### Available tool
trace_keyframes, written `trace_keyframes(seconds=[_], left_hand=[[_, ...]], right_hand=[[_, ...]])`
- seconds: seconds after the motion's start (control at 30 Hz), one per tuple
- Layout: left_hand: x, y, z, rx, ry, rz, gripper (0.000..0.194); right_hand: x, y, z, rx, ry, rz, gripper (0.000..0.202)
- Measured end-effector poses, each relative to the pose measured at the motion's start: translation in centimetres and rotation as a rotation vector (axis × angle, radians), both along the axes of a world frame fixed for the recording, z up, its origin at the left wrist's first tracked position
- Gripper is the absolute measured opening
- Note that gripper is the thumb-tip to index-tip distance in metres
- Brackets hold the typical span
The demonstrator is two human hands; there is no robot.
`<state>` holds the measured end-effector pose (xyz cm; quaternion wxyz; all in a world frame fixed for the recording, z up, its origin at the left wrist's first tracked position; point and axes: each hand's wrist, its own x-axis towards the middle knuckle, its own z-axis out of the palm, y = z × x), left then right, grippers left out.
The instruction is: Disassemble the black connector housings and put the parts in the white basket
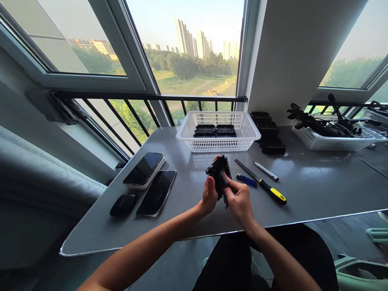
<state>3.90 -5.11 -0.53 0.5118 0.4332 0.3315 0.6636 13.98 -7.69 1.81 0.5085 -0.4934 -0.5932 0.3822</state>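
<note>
Above the grey table near its front edge, my left hand [209, 196] grips a black plastic part [216, 167] with a row of teeth along its right side. The part is tilted, its upper end away from me. My right hand [241, 202] is closed in a pinch on a small dark grey piece [223, 178], which lies against the face of the black part. What this piece is I cannot make out. Just right of my hands lie a blue lighter [246, 180], a file with a black and yellow handle [273, 192] and a white marker [266, 170].
A white plastic basket [221, 144] behind my hands holds similar black parts [215, 131]. More black parts [273, 145] are stacked to its right. Another white basket [333, 142] carries black cables and parts. Two phones [157, 192], a white box [148, 180] and a black case [123, 205] lie left.
</note>
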Motion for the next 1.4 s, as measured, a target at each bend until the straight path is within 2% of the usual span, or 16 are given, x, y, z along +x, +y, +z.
trace_keyframes(seconds=[0.13, 0.27, 0.37, 0.5, 0.63, 0.77, 0.87, 1.17, 1.4], left_hand=[[-0.3, 0.4, 0.6, -0.062, -0.099, -0.075, 0.08], [-0.3, 0.2, 1.7, -0.179, -0.24, -0.27, 0.08], [-0.4, -0.2, 2.3, -0.233, -0.299, -0.367, 0.077], [-0.6, -0.3, 2.8, -0.274, -0.359, -0.423, 0.075], [-0.9, 0.1, 3.3, -0.282, -0.373, -0.436, 0.072], [-1.2, 0.6, 3.5, -0.25, -0.385, -0.321, 0.071], [-1.4, 0.9, 3.5, -0.255, -0.388, -0.285, 0.069], [-1.9, 1.2, 4.1, -0.257, -0.406, -0.277, 0.064], [-1.6, 1.2, 3.7, -0.266, -0.4, -0.355, 0.066]], right_hand=[[0.5, -0.3, 0.6, 0.076, -0.146, -0.017, 0.045], [1.5, -0.3, 1.3, 0.233, -0.366, -0.127, 0.044], [1.8, -0.3, 1.4, 0.242, -0.574, -0.172, 0.046], [1.5, -0.6, 1.5, 0.209, -0.751, -0.149, 0.049], [1.1, -1.1, 1.6, 0.154, -0.69, -0.085, 0.048], [0.6, -1.3, 1.2, 0.112, -0.658, -0.026, 0.047], [0.3, -1.4, 1.1, 0.094, -0.69, 0.0, 0.047], [0.8, -1.3, 1.8, 0.077, -0.738, 0.013, 0.039], [2.1, -1.2, 2.9, 0.064, -0.662, -0.02, 0.034]])
